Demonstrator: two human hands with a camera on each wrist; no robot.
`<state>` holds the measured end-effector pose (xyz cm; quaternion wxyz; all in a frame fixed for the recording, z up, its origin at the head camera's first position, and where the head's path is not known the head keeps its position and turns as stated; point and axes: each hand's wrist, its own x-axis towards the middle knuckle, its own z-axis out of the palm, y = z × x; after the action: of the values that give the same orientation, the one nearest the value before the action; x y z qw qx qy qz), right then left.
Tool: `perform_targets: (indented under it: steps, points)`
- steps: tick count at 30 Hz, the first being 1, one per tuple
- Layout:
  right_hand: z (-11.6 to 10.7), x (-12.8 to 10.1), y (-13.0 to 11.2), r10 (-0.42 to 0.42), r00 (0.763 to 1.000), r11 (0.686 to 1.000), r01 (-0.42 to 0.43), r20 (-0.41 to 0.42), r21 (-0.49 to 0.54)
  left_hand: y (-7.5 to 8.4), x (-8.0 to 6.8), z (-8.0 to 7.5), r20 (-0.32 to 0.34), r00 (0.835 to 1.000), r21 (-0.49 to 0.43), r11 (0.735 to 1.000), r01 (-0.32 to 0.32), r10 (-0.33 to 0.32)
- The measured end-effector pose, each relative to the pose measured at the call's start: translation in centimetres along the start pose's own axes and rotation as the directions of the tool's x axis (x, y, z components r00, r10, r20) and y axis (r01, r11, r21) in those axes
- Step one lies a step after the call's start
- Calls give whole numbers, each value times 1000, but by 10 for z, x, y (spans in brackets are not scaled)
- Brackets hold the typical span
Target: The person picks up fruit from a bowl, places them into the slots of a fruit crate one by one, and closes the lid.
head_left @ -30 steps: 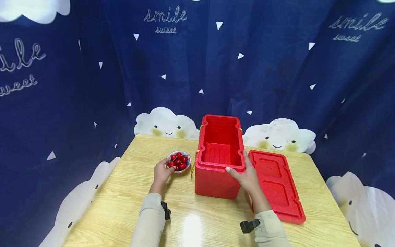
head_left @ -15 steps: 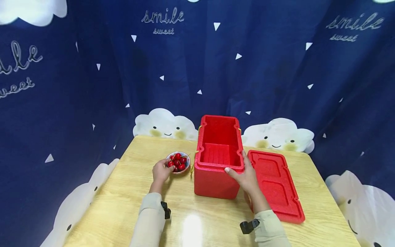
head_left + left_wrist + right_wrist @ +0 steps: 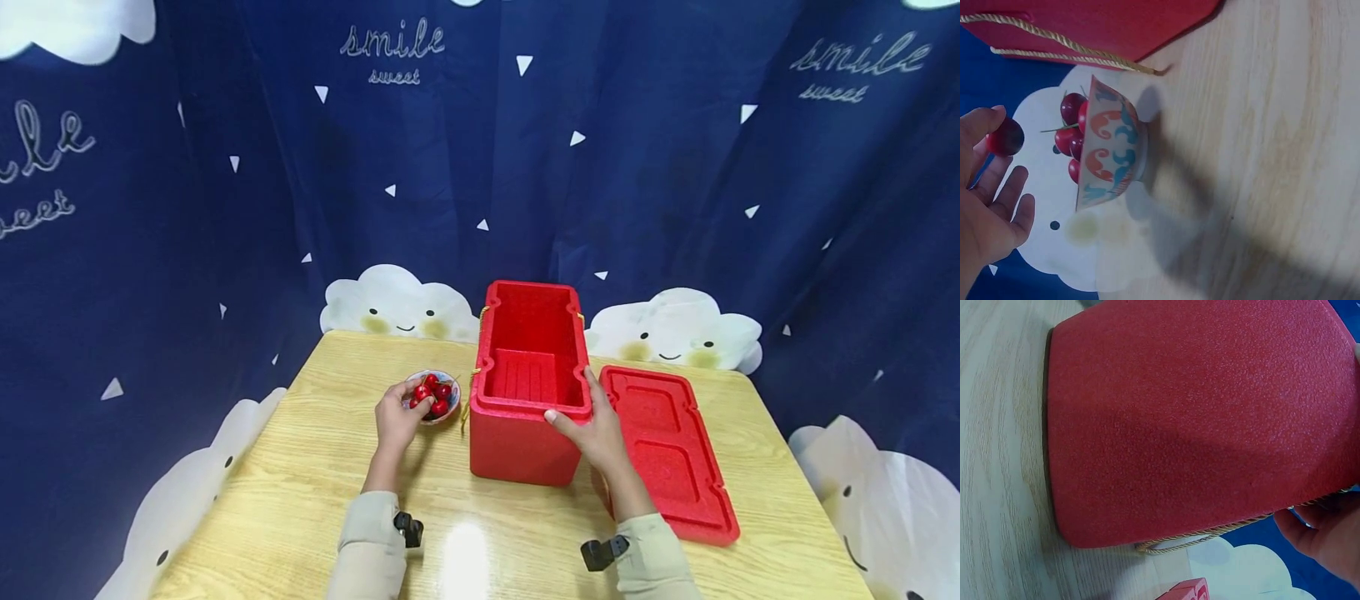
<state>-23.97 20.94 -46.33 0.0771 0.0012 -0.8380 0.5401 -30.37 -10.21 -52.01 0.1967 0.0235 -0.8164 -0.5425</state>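
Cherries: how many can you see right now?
About 5 cherries show: one cherry pinched in the left hand and about four cherries showing above the rim of the patterned bowl. More may be hidden inside the bowl.

We're looking at a staged recording corner, not a lived-in room: a dark blue curtain (image 3: 637,167) w/ white triangles, smiling clouds & "smile sweet" lettering is hanging around all sides of a small wooden table (image 3: 300,500). We're seeing no walls or furniture beyond that, just the backdrop closing in the tabletop.
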Motion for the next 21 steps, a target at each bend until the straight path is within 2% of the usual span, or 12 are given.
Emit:
perform_targets:
  steps: [6,10,15,21]
  points:
    - [1,0,0,-11,1000,1000,11,-7,15,8,0,-1,1,1000,-38,999,4,-4]
    - [2,-1,0,-33,999,999,34,-15,25,19,-2,-3,3,1000,-79,997,2,-2]
    - [1,-2,0,-28,999,999,28,-15,24,36,-5,-5,38,999,-143,989,37,-32]
    - [0,-1,0,-30,999,1000,30,-22,-7,47,-8,-7,54,998,-188,981,45,-36]
